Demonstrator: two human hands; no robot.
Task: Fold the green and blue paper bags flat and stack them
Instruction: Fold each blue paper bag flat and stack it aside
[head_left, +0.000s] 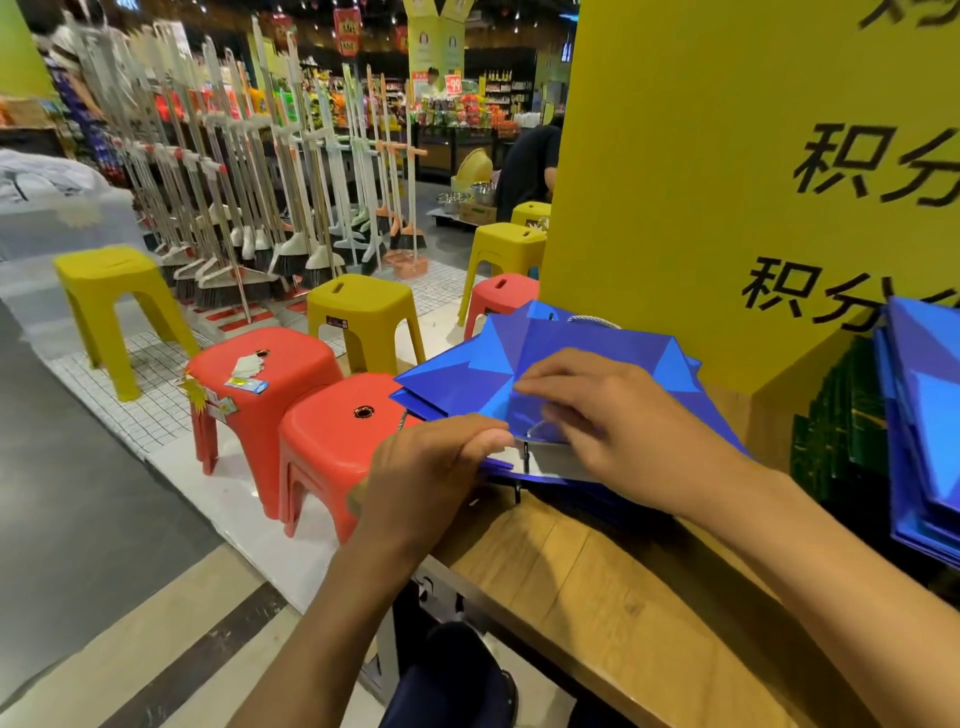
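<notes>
Folding: blue bag (519, 364) lies creased on wooden counter (597, 571), 12 o'clock of wrists.
L hand (431, 467): fingers curled, grips bag's near edge.
R hand (618, 426): fingers bent onto bag; pinch/press unclear.
3 o'clock: blue stack (930, 415), green bags (841, 421).

Bare strip of wooden counter (597, 597) free along the near edge, under and between the forearms. Far side closed off by upright yellow board (701, 182), just behind the blue bag (467, 374). Right side blocked by green bags (841, 415) at the board's foot, with a stack of blue bags (924, 415) just beside them. Left of the counter, open air above red stools (332, 441), with the bag overhanging there. Left corner taken up by left hand (431, 478) gripping the bag's edge and right hand (613, 415) resting on top.
</notes>
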